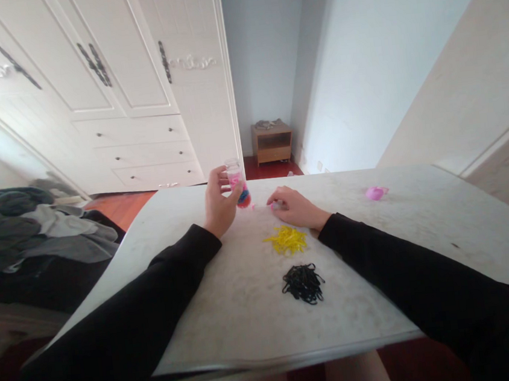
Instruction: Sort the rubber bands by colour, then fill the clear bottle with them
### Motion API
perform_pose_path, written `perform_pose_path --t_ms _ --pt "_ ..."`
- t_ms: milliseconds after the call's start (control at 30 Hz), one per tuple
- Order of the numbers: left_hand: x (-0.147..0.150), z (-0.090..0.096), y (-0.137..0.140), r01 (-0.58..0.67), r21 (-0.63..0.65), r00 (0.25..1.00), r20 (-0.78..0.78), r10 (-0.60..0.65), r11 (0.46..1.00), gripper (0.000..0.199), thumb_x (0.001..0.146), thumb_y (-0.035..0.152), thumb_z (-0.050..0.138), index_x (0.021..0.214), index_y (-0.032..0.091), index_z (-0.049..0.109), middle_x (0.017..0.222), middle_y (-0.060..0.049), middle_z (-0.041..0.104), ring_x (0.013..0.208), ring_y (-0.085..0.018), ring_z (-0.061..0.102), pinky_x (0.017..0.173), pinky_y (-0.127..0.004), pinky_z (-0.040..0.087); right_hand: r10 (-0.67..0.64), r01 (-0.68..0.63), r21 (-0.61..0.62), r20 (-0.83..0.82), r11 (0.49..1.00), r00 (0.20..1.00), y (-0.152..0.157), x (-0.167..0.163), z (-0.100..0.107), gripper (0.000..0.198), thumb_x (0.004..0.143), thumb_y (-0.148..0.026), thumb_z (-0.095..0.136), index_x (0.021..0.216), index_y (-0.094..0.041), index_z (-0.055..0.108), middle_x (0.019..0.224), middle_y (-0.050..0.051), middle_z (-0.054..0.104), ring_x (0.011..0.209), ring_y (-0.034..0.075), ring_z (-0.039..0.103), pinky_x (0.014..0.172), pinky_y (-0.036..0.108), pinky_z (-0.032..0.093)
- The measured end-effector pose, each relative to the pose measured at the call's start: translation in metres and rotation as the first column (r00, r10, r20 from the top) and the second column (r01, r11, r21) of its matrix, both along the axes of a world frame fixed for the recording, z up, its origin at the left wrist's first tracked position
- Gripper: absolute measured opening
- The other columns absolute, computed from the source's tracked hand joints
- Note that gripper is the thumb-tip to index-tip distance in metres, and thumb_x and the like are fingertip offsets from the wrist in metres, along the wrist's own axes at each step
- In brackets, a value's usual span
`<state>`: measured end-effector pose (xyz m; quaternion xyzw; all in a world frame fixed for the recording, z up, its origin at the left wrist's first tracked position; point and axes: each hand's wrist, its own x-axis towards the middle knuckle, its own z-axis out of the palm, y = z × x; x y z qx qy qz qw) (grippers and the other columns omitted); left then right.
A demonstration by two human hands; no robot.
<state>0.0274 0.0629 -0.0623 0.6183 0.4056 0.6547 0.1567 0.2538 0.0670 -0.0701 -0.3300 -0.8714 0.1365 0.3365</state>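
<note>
My left hand (pixel 221 199) is wrapped round a small clear bottle (pixel 233 167), tilted slightly and with its mouth uncovered. Layers of pink, blue and red bits fill the lower part of the bottle. Just to the right, my right hand (pixel 293 206) is low over the tabletop, its fingertips pinched together on what look like pink rubber bands (pixel 272 206); the fingers partly hide them. A yellow pile of rubber bands (pixel 288 239) lies close below the right hand. Nearer to me is a heap of black rubber bands (pixel 303 283).
Off to the right on the white table (pixel 424 245) sits a crumpled pink object (pixel 375 193). Dark and grey clothes (pixel 36 231) are piled beyond the table's left edge. Behind stand a white wardrobe (pixel 135 94) and a small wooden nightstand (pixel 272 143).
</note>
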Motion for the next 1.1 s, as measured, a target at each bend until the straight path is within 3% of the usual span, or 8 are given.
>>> perform_pose_path --t_ms 167,333,433,533,633,833,1100 --pt "-0.002 0.002 0.002 -0.123 -0.079 0.986 0.105 0.131 0.989 0.03 0.086 0.024 0.067 0.114 0.022 0.055 0.098 -0.005 0.067 0.082 -0.017 0.066 0.06 -0.025 0.052 0.029 -0.029 -0.003 0.054 1.0 0.998 0.005 0.001 -0.003 0.011 0.083 -0.009 0.065 0.081 -0.018 0.07 0.081 0.004 0.062 0.082 0.02 0.056 0.08 0.036 0.045" --pt "0.003 0.003 0.0 -0.09 -0.099 0.99 0.095 0.1 0.991 0.029 0.086 0.024 0.067 0.112 0.023 0.055 0.094 -0.003 0.066 0.078 -0.016 0.065 0.06 -0.026 0.051 0.07 -0.071 0.006 0.079 0.997 0.994 0.009 -0.005 0.001 0.012 0.088 -0.01 0.065 0.081 -0.019 0.069 0.089 0.006 0.067 0.094 0.023 0.059 0.089 0.038 0.047" --pt "0.006 0.002 -0.001 -0.059 -0.067 0.996 0.064 0.063 0.996 0.028 0.086 0.023 0.066 0.112 0.023 0.055 0.093 -0.002 0.065 0.079 -0.015 0.064 0.062 -0.026 0.052 0.145 -0.145 -0.009 0.128 0.989 0.981 0.006 -0.014 0.004 0.01 0.094 -0.017 0.065 0.1 -0.02 0.071 0.109 0.009 0.071 0.109 0.024 0.062 0.1 0.04 0.047" --pt "0.007 0.001 -0.001 -0.055 -0.046 0.998 0.035 0.056 0.997 0.029 0.086 0.022 0.066 0.113 0.023 0.055 0.094 -0.003 0.065 0.082 -0.015 0.064 0.065 -0.026 0.052 0.162 -0.157 -0.042 0.241 0.987 0.957 0.001 -0.02 0.006 0.03 0.101 -0.022 0.057 0.129 -0.022 0.064 0.13 0.011 0.069 0.122 0.026 0.06 0.105 0.046 0.044" --pt "0.007 0.0 0.0 -0.072 -0.054 0.997 0.034 0.074 0.996 0.031 0.085 0.024 0.067 0.114 0.023 0.056 0.094 -0.002 0.064 0.08 -0.015 0.062 0.062 -0.024 0.051 0.167 -0.154 -0.066 0.286 0.986 0.944 0.002 -0.021 0.006 0.032 0.103 -0.023 0.054 0.134 -0.025 0.062 0.138 0.01 0.067 0.128 0.027 0.058 0.108 0.05 0.041" --pt "0.006 -0.001 0.0 -0.048 -0.058 0.999 0.022 0.049 0.997 0.033 0.085 0.027 0.069 0.114 0.023 0.055 0.096 -0.004 0.064 0.08 -0.015 0.062 0.059 -0.024 0.051 0.13 -0.125 -0.057 0.081 0.99 0.988 0.009 -0.018 0.004 0.019 0.09 -0.008 0.065 0.103 -0.02 0.073 0.101 0.006 0.074 0.099 0.021 0.064 0.093 0.038 0.049" --pt "0.006 -0.001 -0.001 -0.061 -0.044 0.998 -0.008 0.061 0.997 0.032 0.083 0.025 0.069 0.113 0.022 0.057 0.093 -0.002 0.066 0.08 -0.015 0.063 0.065 -0.026 0.05 0.085 -0.086 -0.049 -0.008 0.995 0.996 0.009 -0.017 0.001 0.024 0.083 -0.001 0.058 0.092 -0.019 0.07 0.084 0.003 0.067 0.085 0.018 0.061 0.083 0.033 0.048"
